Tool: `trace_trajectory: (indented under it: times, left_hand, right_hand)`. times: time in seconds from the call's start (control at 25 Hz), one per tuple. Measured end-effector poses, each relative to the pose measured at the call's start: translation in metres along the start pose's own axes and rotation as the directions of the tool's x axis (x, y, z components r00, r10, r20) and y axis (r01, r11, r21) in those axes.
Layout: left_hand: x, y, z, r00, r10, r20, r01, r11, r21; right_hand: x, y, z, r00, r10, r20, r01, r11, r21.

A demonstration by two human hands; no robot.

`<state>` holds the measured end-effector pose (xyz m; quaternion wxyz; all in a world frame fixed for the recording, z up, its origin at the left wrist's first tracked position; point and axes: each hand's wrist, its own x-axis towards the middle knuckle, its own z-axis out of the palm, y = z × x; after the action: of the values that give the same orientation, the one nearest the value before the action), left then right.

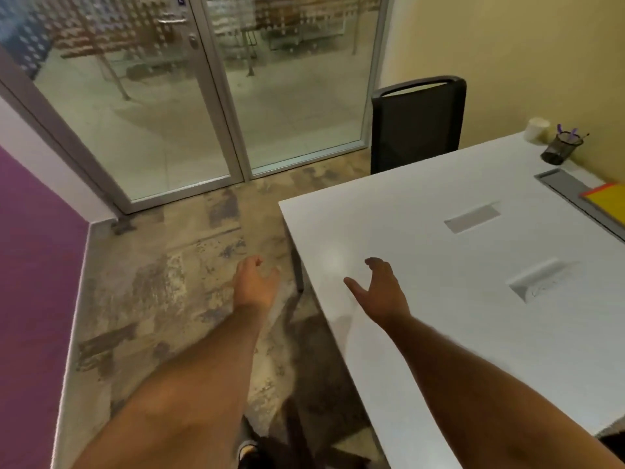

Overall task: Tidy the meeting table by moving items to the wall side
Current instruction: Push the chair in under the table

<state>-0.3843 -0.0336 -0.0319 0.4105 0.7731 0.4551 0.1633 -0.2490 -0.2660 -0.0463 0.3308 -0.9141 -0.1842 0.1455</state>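
Note:
The white meeting table (422, 204) fills the right side of the view. Against the yellow wall at its far edge stand a white cup (537, 129) and a black mesh pen holder (559, 148) with purple-handled items in it. A yellow and orange folder (607, 201) lies at the right edge, near the wall. My left hand (254, 282) hangs over the floor to the left of the table, fingers loosely curled, holding nothing. My right hand (378, 289) hovers over the table's near left corner, relaxed and empty.
A black mesh-backed chair (417, 126) stands at the table's far end. Grey cable hatches (471, 218) are set in the tabletop. Glass doors (189, 96) are ahead, a purple wall (30, 282) to the left, with patterned carpet between.

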Motion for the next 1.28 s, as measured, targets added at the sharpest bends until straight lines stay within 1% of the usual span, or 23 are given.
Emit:
trace_trajectory:
  times: [0.08,0.2,0.28,0.36,0.48,0.64,0.72,0.84,1.0,1.08,1.16,1.28]
  left_hand:
    - [0.037,-0.002,-0.007,0.994,0.07,0.087,-0.073,0.997,0.036]
    - [0.093,-0.007,-0.026,0.96,0.147,0.238,-0.174,0.98,0.095]
    - [0.126,-0.004,-0.033,0.943,0.208,0.261,-0.235,0.969,0.077]
    - [0.156,0.003,-0.034,0.927,0.248,0.281,-0.263,0.965,0.016]
    - [0.199,0.018,-0.024,0.895,0.28,0.346,-0.275,0.959,-0.066]
    - [0.262,0.042,0.003,0.87,0.241,0.43,-0.208,0.97,-0.124]
    - [0.296,0.058,0.016,0.854,0.271,0.444,-0.235,0.963,-0.136]
    - [0.371,0.098,0.039,0.829,0.327,0.453,-0.299,0.945,-0.134]
    - [0.464,0.175,0.07,0.76,0.401,0.512,-0.419,0.904,-0.086]
    - [0.497,0.216,0.09,0.738,0.448,0.505,-0.455,0.883,-0.118]
    - [0.525,0.256,0.118,0.724,0.463,0.511,-0.457,0.877,-0.148]
    - [0.546,0.304,0.172,0.679,0.49,0.546,-0.475,0.861,-0.182]
  right_hand:
    - [0.012,-0.023,0.015,0.995,0.086,-0.056,-0.085,0.996,0.03]
    - [0.02,-0.071,0.041,0.967,0.219,-0.132,-0.214,0.976,0.05]
    - [0.028,-0.101,0.055,0.953,0.257,-0.161,-0.25,0.966,0.063]
    - [0.04,-0.123,0.061,0.943,0.285,-0.175,-0.28,0.959,0.054]
    - [0.069,-0.142,0.066,0.914,0.341,-0.218,-0.335,0.94,0.065]
    - [0.132,-0.162,0.083,0.874,0.397,-0.281,-0.382,0.918,0.108]
    - [0.171,-0.166,0.088,0.855,0.411,-0.316,-0.388,0.912,0.134]
    - [0.252,-0.17,0.084,0.812,0.435,-0.39,-0.389,0.9,0.195]
    - [0.362,-0.178,0.049,0.786,0.434,-0.441,-0.378,0.901,0.212]
    - [0.406,-0.179,0.024,0.777,0.432,-0.457,-0.369,0.902,0.225]
    - [0.445,-0.176,-0.004,0.749,0.463,-0.474,-0.385,0.886,0.258]
    - [0.489,-0.167,-0.032,0.706,0.508,-0.493,-0.414,0.861,0.294]
